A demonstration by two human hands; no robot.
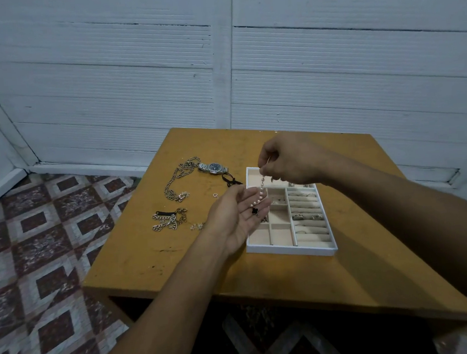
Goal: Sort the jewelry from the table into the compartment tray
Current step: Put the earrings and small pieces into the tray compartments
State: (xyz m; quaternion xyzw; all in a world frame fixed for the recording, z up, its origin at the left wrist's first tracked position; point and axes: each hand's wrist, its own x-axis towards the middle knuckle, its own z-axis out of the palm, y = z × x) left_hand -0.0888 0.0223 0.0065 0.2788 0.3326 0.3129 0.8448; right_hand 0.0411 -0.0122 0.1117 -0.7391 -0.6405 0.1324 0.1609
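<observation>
A pink bead bracelet [259, 197] with a black clover charm hangs over the left edge of the white compartment tray [289, 249]. My right hand [290, 160] pinches its top end above the tray's far left compartment. My left hand [236, 219] lies palm up beneath it, and the beads and charm rest on its fingers. The tray's right column holds several rings in its slots. On the table left of the tray lie a silver watch [214, 167], a long silver chain [176, 181], a black cord [231, 180] and a heap of chain bracelets [169, 219].
The tray sits on an orange-brown table [154, 254] against a white slatted wall. A small heart-shaped piece [215, 195] and a thin piece [197, 226] lie loose on the table. Patterned floor tiles lie to the left of the table.
</observation>
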